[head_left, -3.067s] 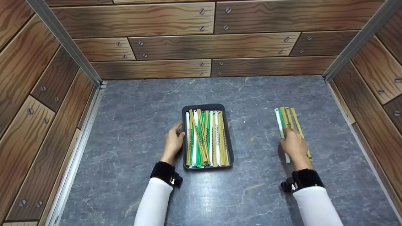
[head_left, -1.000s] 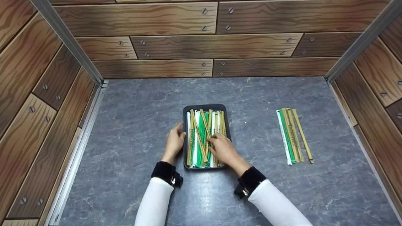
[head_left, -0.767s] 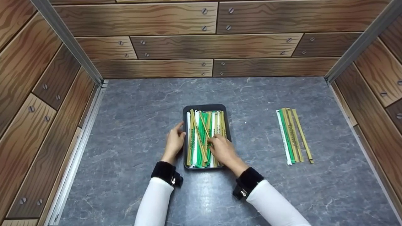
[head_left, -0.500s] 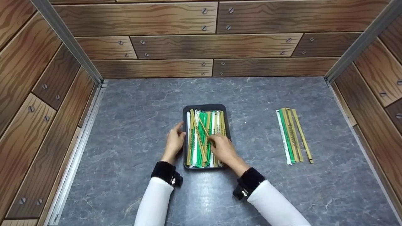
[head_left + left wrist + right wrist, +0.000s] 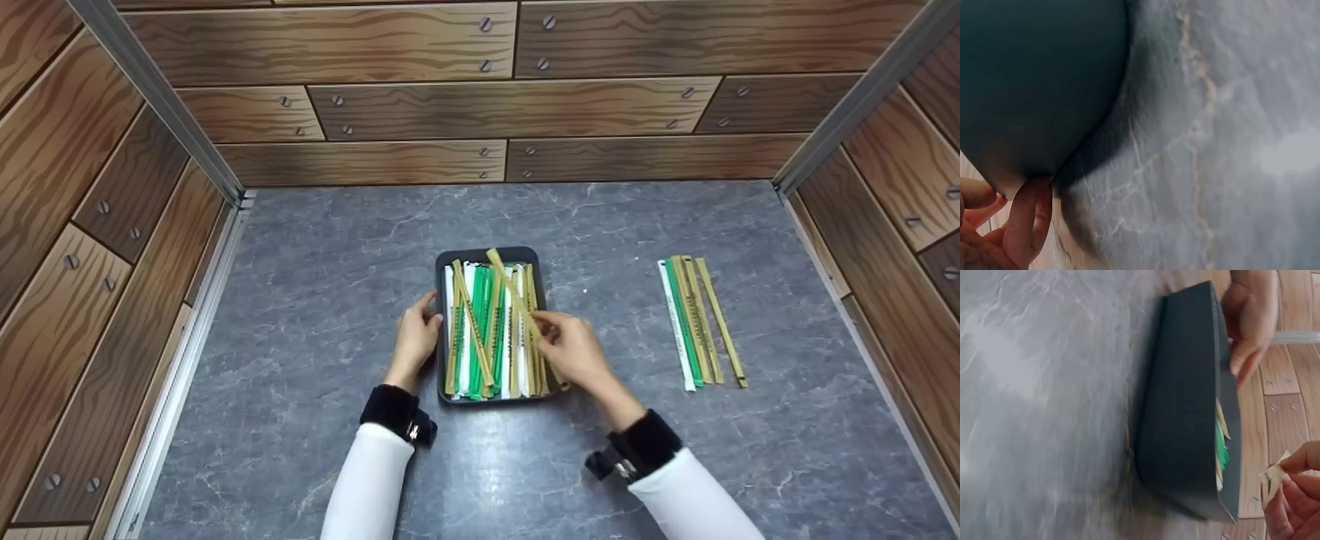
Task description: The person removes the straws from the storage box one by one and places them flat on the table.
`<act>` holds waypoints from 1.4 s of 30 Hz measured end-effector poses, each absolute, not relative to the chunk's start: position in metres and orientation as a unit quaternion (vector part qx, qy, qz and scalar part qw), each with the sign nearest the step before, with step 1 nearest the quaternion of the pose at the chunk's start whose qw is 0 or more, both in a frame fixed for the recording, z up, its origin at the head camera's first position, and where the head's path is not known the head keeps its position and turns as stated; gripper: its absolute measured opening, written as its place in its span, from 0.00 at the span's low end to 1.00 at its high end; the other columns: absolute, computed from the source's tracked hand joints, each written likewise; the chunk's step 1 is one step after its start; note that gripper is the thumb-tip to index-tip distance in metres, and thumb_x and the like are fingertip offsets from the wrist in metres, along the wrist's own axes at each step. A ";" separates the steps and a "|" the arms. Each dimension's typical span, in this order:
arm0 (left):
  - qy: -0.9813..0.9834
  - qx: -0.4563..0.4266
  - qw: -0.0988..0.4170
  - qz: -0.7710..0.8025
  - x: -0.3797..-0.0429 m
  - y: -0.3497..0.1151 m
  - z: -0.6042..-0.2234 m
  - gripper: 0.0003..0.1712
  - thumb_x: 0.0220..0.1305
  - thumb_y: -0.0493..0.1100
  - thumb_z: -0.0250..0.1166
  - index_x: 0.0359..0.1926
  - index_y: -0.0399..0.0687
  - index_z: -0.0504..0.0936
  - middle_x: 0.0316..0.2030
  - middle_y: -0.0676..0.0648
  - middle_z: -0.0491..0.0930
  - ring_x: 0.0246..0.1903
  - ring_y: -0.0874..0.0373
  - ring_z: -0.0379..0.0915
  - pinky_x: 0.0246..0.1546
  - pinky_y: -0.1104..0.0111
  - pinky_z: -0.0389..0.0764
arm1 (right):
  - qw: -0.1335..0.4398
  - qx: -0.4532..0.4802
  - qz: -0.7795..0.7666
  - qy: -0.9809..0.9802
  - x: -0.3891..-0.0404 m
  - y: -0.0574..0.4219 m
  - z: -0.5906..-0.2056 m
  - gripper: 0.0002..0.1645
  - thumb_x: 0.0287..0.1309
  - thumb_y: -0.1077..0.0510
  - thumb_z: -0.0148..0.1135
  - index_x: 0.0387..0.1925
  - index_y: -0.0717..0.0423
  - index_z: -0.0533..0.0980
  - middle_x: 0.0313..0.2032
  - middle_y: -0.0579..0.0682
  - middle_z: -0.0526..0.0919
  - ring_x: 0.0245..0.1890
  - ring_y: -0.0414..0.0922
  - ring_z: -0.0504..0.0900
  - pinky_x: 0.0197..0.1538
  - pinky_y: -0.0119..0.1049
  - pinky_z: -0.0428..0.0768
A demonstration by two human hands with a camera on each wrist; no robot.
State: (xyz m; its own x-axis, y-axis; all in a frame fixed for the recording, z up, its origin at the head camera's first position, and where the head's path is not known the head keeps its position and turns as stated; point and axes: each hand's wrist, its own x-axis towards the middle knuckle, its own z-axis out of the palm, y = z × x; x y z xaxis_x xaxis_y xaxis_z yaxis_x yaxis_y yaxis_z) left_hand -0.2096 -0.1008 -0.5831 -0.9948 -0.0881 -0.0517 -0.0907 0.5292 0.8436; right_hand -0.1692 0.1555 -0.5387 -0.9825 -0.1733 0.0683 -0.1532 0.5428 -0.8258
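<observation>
My right hand (image 5: pixel 576 351) pinches a tan paper-wrapped straw (image 5: pixel 510 285) over the right side of a dark tray (image 5: pixel 459 258); the straw slants, its far end at the back rim. In the right wrist view, the end of that straw (image 5: pixel 1271 482) sticks out between thumb and fingers. Wrapped straws (image 5: pixel 482 300) in white, green and tan fill the tray lengthwise, one tan straw lying across the others. Against the tray's left side rests my left hand (image 5: pixel 416 334), its fingertips (image 5: pixel 1030 188) touching the outer wall in the left wrist view.
To the right, several wrapped straws (image 5: pixel 690 322) lie side by side on the grey marbled tabletop (image 5: pixel 615 450): white, green and tan, the rightmost slightly apart. Wood-patterned panels (image 5: pixel 420 112) enclose the table at the back and both sides.
The right hand came from the row at right to the tray, took hold of a tan straw lying on top, and has shifted right with it, lifting it. The left hand stays put.
</observation>
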 end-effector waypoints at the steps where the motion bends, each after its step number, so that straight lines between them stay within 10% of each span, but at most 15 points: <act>1: 0.874 -0.051 0.002 0.483 -0.210 -0.101 -0.583 0.28 0.68 0.31 0.59 0.68 0.40 0.70 0.36 0.39 0.81 0.35 0.49 0.76 0.39 0.58 0.78 | 0.006 -0.093 -0.472 0.877 -0.168 0.161 -0.537 0.30 0.45 0.78 0.61 0.55 0.70 0.77 0.36 0.57 0.84 0.27 0.45 0.81 0.28 0.32 0.82; 13: 0.869 -0.053 0.006 0.492 -0.211 -0.101 -0.584 0.28 0.68 0.31 0.59 0.68 0.40 0.71 0.38 0.39 0.81 0.37 0.48 0.77 0.42 0.57 0.78 | -0.051 -0.035 -0.450 0.891 -0.161 0.243 -0.532 0.27 0.47 0.79 0.57 0.53 0.74 0.76 0.38 0.65 0.83 0.31 0.52 0.82 0.31 0.28 0.78; 21: 0.870 -0.053 0.010 0.489 -0.211 -0.102 -0.582 0.28 0.68 0.31 0.59 0.68 0.40 0.70 0.35 0.40 0.80 0.33 0.50 0.75 0.38 0.59 0.78 | -0.094 0.015 -0.284 0.954 -0.157 0.310 -0.536 0.24 0.53 0.72 0.59 0.54 0.68 0.78 0.40 0.64 0.84 0.33 0.57 0.83 0.33 0.51 0.80; 42: 0.871 -0.053 0.008 0.489 -0.211 -0.102 -0.583 0.28 0.67 0.31 0.60 0.68 0.40 0.70 0.37 0.39 0.81 0.36 0.49 0.76 0.39 0.59 0.79 | 0.070 0.171 -0.203 0.962 -0.170 0.388 -0.550 0.28 0.64 0.63 0.47 0.65 0.60 0.71 0.53 0.74 0.75 0.44 0.71 0.77 0.31 0.58 0.76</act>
